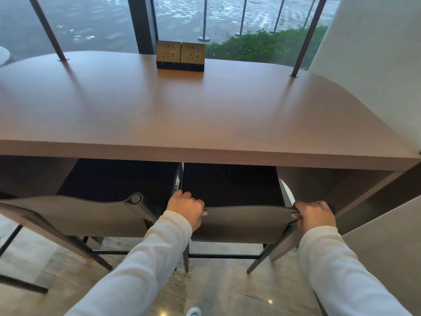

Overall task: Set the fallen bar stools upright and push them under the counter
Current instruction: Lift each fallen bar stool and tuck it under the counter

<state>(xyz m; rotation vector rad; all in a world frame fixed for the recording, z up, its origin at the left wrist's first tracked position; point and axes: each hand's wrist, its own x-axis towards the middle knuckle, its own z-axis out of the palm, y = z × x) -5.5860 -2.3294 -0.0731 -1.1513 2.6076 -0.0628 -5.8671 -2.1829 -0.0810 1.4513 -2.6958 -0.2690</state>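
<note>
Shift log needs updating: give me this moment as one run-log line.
left hand: grips backrest left end | right hand: grips right end | right stool: upright, seat under counter | left stool: upright, tucked

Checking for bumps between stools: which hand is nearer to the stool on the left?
Left. The left hand grips the right stool's backrest at the end beside the left stool; the right hand grips the far end.

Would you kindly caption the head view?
Both hands grip an upright stool's backrest at the counter.
</note>
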